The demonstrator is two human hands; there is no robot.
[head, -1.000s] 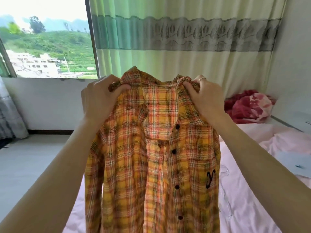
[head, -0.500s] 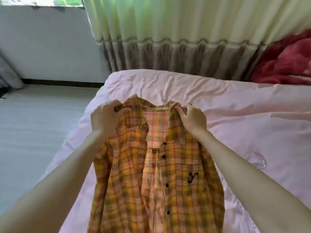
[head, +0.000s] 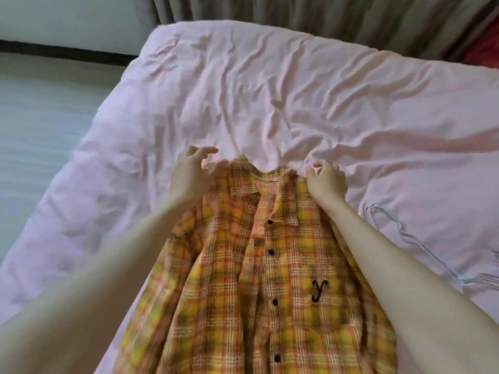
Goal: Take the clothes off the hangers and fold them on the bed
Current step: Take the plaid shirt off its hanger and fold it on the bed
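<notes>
Plaid shirt (head: 259,265) face-up on pink bed (head: 270,90), left hand (head: 193,174) fingers spread loose at shoulder, right hand (head: 326,179) pinching opposite shoulder; risk: uneven release bunching collar, skewing folds.

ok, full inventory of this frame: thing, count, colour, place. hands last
plaid shirt: 1, yellow and orange check with black buttons and a black "y" on the chest pocket, lying front up on the bed, collar towards the far edge
hanger: 1, pale blue, on the sheet to the right of the shirt
bed: 1, wrinkled pale pink sheet, fills most of the view
curtain: 1, grey-beige folds, beyond the far edge of the bed
red fabric: 1, red, top right corner, mostly cut off
floor: 1, pale grey, left of the bed
left hand: 1, fingers spread, at the shirt's left shoulder
right hand: 1, ring on one finger, fingers curled at the shirt's right shoulder
</notes>
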